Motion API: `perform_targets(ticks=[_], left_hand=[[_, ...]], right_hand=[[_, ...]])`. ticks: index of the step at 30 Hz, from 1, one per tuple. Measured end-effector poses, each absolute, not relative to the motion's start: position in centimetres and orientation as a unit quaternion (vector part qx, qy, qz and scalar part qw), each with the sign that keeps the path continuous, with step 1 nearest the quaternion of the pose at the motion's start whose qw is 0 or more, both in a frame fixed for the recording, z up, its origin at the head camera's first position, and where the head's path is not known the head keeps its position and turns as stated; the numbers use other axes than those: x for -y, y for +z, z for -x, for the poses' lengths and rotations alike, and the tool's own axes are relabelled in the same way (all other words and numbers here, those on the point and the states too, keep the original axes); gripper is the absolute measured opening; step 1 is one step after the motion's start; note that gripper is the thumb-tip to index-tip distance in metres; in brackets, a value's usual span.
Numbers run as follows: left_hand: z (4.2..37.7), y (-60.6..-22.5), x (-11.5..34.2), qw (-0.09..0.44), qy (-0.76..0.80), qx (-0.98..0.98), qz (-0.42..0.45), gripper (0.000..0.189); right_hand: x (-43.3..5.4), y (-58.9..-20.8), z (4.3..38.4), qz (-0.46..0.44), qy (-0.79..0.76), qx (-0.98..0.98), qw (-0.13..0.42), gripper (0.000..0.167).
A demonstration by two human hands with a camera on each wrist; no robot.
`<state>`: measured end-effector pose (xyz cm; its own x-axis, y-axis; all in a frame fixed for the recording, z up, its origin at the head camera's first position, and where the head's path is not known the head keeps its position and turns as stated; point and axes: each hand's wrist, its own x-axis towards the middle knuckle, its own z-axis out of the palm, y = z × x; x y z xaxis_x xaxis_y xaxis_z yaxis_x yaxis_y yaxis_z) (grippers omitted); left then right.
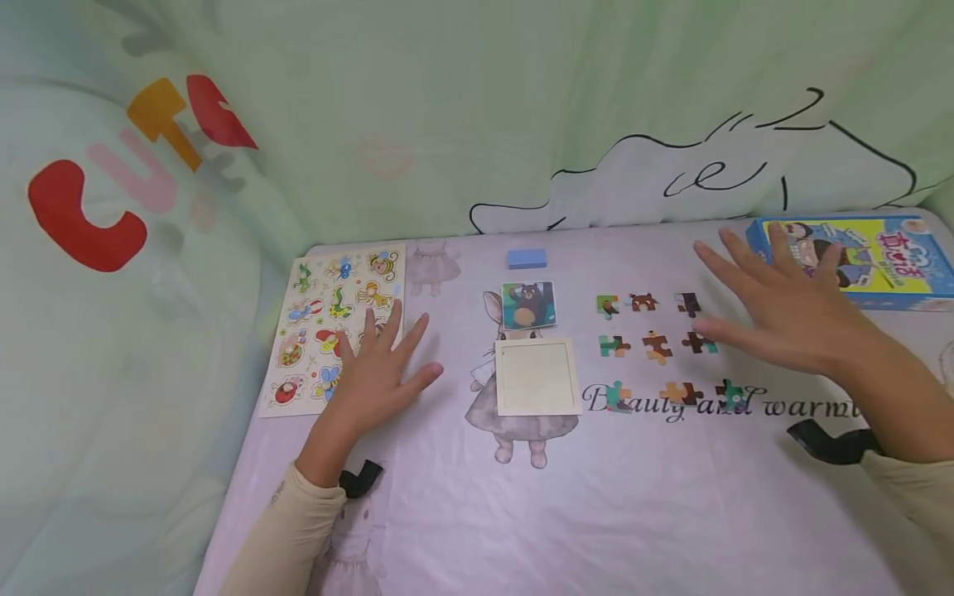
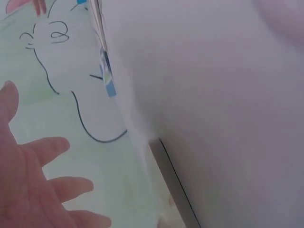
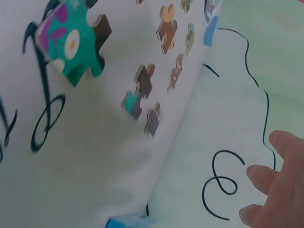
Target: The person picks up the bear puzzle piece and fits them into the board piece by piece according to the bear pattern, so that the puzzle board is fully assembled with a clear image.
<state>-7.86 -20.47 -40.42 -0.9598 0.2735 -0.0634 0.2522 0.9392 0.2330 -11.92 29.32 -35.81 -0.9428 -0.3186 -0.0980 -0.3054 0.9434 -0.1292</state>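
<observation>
With fingers spread, my left hand (image 1: 375, 377) hovers by the right edge of a wooden insect puzzle board (image 1: 339, 310). My right hand (image 1: 797, 310), also spread wide, hovers between the loose jigsaw pieces and a colourful box (image 1: 887, 257). Neither hand holds anything. Several jigsaw pieces lie apart in three rows, among them a brown bear-face piece (image 1: 643, 303) and a teal flowered piece (image 3: 71, 45). Left of them sits an empty square puzzle frame (image 1: 537, 377). A bear picture card (image 1: 528, 305) lies just above the frame, face up.
A small blue block (image 1: 527, 259) lies behind the card. The tablecloth (image 1: 596, 513) is pale, with printed rabbits and lettering. Green curtain fabric (image 1: 417, 108) hangs along the back, and more hangs at the left side.
</observation>
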Motion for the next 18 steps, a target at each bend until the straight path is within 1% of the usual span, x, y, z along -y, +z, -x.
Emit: perform_targets(ticks=[3,11,18], left_hand=[[8.0,-40.5,19.5,0.049,0.119,-0.981,-0.145,0.075],[8.5,-40.6,17.4,0.051,0.16,-0.971,-0.17,0.073],[8.9,-41.0,16.2,0.055,0.232,-0.953,-0.186,0.068]], right_hand=[[-28.5,-36.2,12.7,0.166,-0.064,-0.981,0.078,0.093],[-26.4,-36.6,14.1,0.178,-0.1,-0.973,0.104,0.093],[-24.8,-36.9,15.3,0.167,-0.112,-0.968,0.151,0.094]])
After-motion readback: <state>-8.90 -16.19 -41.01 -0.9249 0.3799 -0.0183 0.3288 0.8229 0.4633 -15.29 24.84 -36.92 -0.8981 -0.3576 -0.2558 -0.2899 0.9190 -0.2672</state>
